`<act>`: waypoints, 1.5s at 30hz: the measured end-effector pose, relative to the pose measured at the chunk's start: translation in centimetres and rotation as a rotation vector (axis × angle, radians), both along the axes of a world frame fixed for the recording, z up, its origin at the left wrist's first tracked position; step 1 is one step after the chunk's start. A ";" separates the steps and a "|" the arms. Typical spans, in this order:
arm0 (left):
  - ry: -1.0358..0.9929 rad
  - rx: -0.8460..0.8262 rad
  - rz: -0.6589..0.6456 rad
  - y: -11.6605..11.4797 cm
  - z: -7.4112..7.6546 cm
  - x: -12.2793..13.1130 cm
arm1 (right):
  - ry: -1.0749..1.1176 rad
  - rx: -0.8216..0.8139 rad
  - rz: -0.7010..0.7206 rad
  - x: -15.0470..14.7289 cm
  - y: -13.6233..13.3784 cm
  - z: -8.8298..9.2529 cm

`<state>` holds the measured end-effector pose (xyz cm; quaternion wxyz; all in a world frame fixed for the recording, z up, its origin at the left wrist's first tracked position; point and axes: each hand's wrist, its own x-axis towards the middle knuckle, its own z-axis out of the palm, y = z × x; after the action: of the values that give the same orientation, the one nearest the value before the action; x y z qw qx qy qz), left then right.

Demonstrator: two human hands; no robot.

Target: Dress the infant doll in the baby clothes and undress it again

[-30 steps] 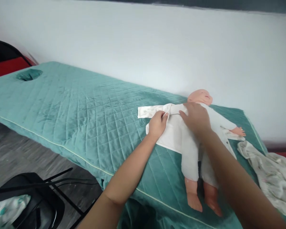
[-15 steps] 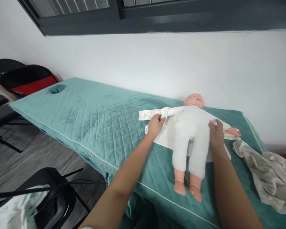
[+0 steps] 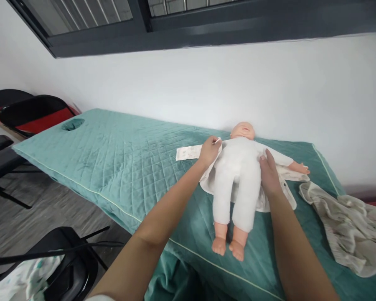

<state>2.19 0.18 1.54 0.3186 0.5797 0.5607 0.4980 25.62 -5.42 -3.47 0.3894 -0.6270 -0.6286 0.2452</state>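
The doll [image 3: 238, 163] lies on its back on the bed [image 3: 122, 161], over an opened shirt [image 3: 287, 194]. Beside its shoulder, the left hand [image 3: 209, 151] has its fingers pinched on the shirt's edge. The right hand [image 3: 270, 174] touches the doll's opposite side; whether its fingers grip, I cannot tell.

A massage or baby-care training room is suggested. A green quilted bed [image 3: 128, 163] is pierced by a face hole [image 3: 73, 124] at left, and a baby doll [image 3: 238, 165] is laid on it right of centre. Black chairs [image 3: 28, 109] are placed along the left edge; a barred window [image 3: 94, 14] is set in the white wall [image 3: 191, 88] at upper left.
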 end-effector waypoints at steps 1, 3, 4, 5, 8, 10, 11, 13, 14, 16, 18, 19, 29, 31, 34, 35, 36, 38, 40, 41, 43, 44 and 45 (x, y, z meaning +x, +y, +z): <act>0.028 0.018 -0.028 0.1 0.5 0.4 | 0.066 -0.009 -0.009 -0.5 -0.2 0.2; 0.102 0.037 -0.070 0.4 1.3 1.2 | 0.257 -0.029 -0.028 -1.5 -0.6 0.4; 0.148 0.039 -0.082 0.5 1.8 1.5 | 0.320 -0.038 -0.003 -1.9 -0.7 0.4; 0.200 0.039 -0.094 0.5 2.1 1.8 | 0.368 -0.045 0.026 -2.2 -0.7 0.4; 0.379 0.041 -0.142 -0.1 3.0 2.5 | 0.421 -0.081 0.090 -2.7 -0.6 -0.2; 0.529 0.068 -0.172 -1.1 3.3 2.9 | 0.397 -0.111 0.121 -2.7 -0.4 -0.7; 0.621 0.087 -0.184 -1.7 3.4 3.1 | 0.388 -0.119 0.131 -2.6 -0.3 -0.9; 0.802 0.111 -0.195 -3.1 3.5 3.5 | 0.382 -0.127 0.151 -2.5 -0.2 -1.1; 0.872 0.117 -0.197 -3.9 3.5 3.7 | 0.379 -0.127 0.156 -2.4 -0.1 -1.2; 0.954 0.121 -0.216 -5.6 3.5 4.1 | 0.375 -0.132 0.159 -2.3 -0.2 -1.1; 0.997 0.159 -0.244 -7.5 3.5 4.4 | 0.365 -0.140 0.159 -2.2 -0.3 -1.1; 1.025 0.192 -0.259 -8.6 3.4 4.3 | 0.359 -0.139 0.156 -2.2 -0.3 -1.1; 0.801 0.468 -0.141 -17.9 -2.3 -1.7 | 0.372 -0.088 0.146 -2.0 -0.2 -1.7; 0.736 0.400 -0.006 -18.2 -3.1 -2.7 | 0.367 -0.090 0.137 -2.1 -0.3 -1.4; 0.670 0.278 0.048 -17.4 -3.5 -3.4 | 0.375 -0.101 0.134 -2.1 -0.4 -1.2; 0.666 0.258 0.034 -17.0 -3.6 -3.4 | 0.376 -0.104 0.137 -2.1 -0.4 -1.2; 0.672 0.252 0.018 -16.7 -3.5 -3.4 | 0.374 -0.106 0.142 -2.1 -0.4 -1.2; 0.708 0.279 -0.030 -16.1 -3.3 -3.1 | 0.366 -0.105 0.149 -2.0 -0.3 -1.4; 0.767 0.334 -0.118 -16.0 -2.9 -2.7 | 0.365 -0.103 0.144 -1.9 -0.2 -1.5; 0.805 0.359 -0.179 -16.0 -2.6 -2.6 | 0.368 -0.102 0.140 -2.0 -0.2 -1.5; 0.853 0.395 -0.300 -15.8 -2.0 -2.3 | 0.378 -0.100 0.141 -2.0 -0.2 -1.5; 0.847 0.404 -0.339 -15.5 -1.8 -2.2 | 0.383 -0.101 0.143 -2.1 -0.2 -1.5; 0.814 0.407 -0.353 -14.9 -1.5 -2.2 | 0.388 -0.104 0.145 -2.1 -0.1 -1.5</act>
<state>0.01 -14.72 0.04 0.0332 0.8641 0.4243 0.2687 23.49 -5.56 -4.96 0.4515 -0.5406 -0.5718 0.4206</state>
